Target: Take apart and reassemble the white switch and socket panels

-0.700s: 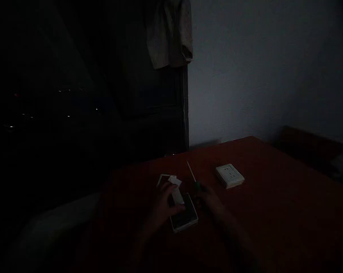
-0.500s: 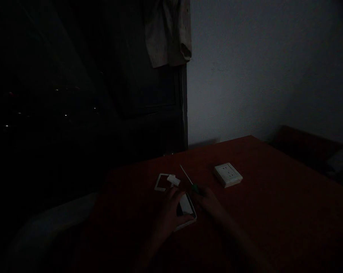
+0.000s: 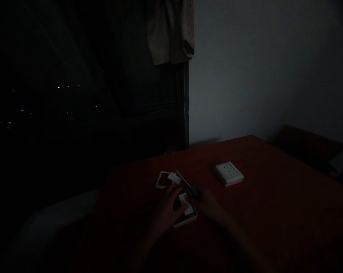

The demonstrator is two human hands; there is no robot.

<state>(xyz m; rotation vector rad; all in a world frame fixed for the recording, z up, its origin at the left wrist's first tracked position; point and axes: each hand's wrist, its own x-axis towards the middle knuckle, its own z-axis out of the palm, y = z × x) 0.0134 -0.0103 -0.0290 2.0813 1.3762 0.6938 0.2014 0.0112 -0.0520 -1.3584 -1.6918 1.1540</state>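
Observation:
My right hand (image 3: 207, 204) is closed around the green handle of a screwdriver (image 3: 194, 191), whose thin shaft points up and to the left. Under my left hand (image 3: 168, 208) lies a square white-rimmed box (image 3: 185, 220) with a dark inside. My left thumb and fingers curl around a white plate (image 3: 187, 204) in that box. The right fingertips come close to the same plate; darkness hides whether they touch it. Just beyond my left hand, a white square frame (image 3: 159, 180) lies flat, with a small white piece (image 3: 174, 178) overlapping it.
A white wall socket (image 3: 229, 173) on its box sits to the right on the reddish table (image 3: 273, 197). Cloth (image 3: 169, 34) hangs by the dark window at the back, beside a pale wall (image 3: 245, 76). The room is very dim.
My left thumb has moved from the box's near rim onto the white plate, which now sits turned. The screwdriver has swung left, its tip nearer the small white piece.

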